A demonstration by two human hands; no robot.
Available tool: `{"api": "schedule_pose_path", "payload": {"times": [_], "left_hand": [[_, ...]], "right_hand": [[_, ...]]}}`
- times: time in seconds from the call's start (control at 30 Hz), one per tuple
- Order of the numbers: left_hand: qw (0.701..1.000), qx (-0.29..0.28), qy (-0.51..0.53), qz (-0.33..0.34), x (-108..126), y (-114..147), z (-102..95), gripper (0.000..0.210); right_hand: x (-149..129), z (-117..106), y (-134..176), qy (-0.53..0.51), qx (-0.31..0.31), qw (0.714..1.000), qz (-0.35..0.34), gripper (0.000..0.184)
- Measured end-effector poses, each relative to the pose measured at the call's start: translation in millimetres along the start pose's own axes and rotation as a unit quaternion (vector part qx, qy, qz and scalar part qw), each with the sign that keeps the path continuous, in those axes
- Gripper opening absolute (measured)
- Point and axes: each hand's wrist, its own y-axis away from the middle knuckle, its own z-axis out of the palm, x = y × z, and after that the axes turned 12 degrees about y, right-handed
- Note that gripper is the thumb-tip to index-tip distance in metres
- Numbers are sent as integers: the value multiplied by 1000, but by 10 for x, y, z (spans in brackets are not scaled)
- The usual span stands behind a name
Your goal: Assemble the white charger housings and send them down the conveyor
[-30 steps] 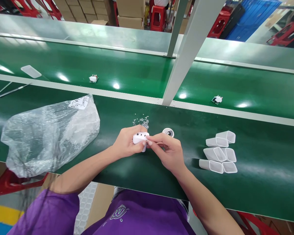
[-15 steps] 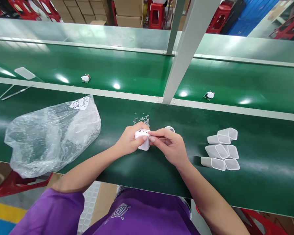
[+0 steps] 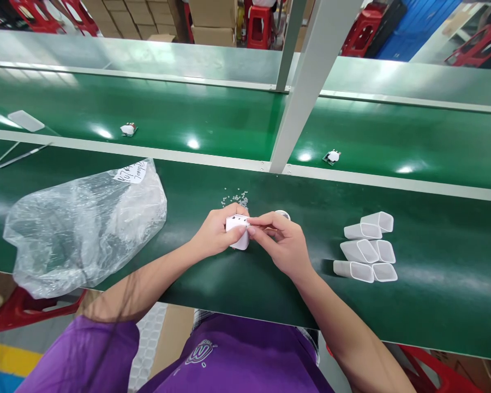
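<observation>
My left hand is wrapped round a small white plastic housing, thumb across its front. Dark little holes show along the housing's top face. At that face's right edge, my right hand has thumb and forefinger pinched together. Whatever sits between those fingertips is too small to make out. Just beyond my hands lies a scatter of tiny clear pieces on the green bench. A round white-rimmed item is partly hidden behind my right hand.
Several open white plastic sleeves lie to the right. At left is a large clear plastic bag with a handwritten label. Tweezers lie beyond it. The green belt carries two small circuit assemblies and a translucent cover. A metal post rises between.
The circuit assemblies and translucent cover on the belt have moved left. My hands keep nearly the same hold on the housing. The view has shifted slightly.
</observation>
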Motion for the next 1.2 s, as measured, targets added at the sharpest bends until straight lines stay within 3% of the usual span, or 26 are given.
{"api": "schedule_pose_path", "payload": {"times": [0.33,0.53,0.8,1.03,1.2], "left_hand": [[997,-12,-79,2,56,-6,-15,27],[993,-58,-99,35,70,-14,-66,27],[984,-53,-153,71,25,11,-90,23],[983,-48,-173,38,18,-56,-115,25],[982,7,-157,109,-18,-94,-148,30]], "right_hand": [[-5,-31,40,107,11,991,-81,12],[-5,-87,4,146,-13,982,-123,11],[-38,-96,22,149,-29,982,-110,14],[29,-157,-55,164,-20,981,-99,18],[142,-357,-174,287,61,954,-53,26]]}}
